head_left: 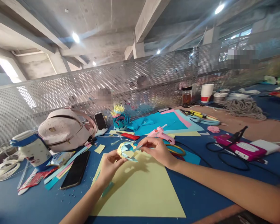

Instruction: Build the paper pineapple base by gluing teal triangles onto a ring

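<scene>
My left hand holds a small folded paper piece of light blue and yellow, just above a large pale yellow sheet on the blue table. My right hand pinches the right end of that same paper piece, on a thin blue strip. Both forearms reach in from the bottom of the view. Behind the hands lies a pink glue gun. A finished paper flower in blue, pink and yellow stands farther back.
A pale pink backpack, a propped phone, a black phone and a blue-lidded jar sit at the left. Coloured paper sheets, a red comb, cables, a pink device, rope and cups lie right. A perforated metal screen bounds the back.
</scene>
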The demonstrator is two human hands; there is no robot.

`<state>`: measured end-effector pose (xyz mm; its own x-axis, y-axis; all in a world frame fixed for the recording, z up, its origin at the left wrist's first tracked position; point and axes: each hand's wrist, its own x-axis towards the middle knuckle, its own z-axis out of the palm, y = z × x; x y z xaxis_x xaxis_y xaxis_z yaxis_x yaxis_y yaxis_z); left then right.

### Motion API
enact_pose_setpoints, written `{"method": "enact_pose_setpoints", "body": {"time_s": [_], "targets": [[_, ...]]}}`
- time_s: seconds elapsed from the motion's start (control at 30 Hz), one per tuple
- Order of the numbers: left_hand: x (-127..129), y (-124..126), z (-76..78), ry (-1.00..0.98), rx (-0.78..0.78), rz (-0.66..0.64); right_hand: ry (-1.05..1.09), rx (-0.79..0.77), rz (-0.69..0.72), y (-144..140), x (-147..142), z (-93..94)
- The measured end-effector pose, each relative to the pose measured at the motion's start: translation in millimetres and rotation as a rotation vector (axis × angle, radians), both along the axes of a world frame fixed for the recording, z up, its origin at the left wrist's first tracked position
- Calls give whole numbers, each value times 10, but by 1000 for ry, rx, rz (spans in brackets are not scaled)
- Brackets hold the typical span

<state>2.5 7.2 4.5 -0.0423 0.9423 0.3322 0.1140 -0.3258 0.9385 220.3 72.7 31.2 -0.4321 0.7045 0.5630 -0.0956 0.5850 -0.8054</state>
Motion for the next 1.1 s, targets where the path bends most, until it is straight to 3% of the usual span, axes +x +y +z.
{"method": "enact_pose_setpoints", "body": {"time_s": [0.17, 0.4, 0.6, 0.77, 1.1], "targets": [[14, -37, 33, -34, -25, -90, -85, 199, 29, -113, 19, -21], [29, -37, 21, -69, -74, -109, -158, 280, -15, -139, 39, -47], [76, -26, 13, -174, -142, -151, -194, 208, -18, -169, 39, -39], [123, -21, 17, -298, -238, -258, -221, 63, -24, -191, 0, -42], [152, -33, 34, -395, -275, -232, -105, -266, 99, -199, -94, -146]]}}
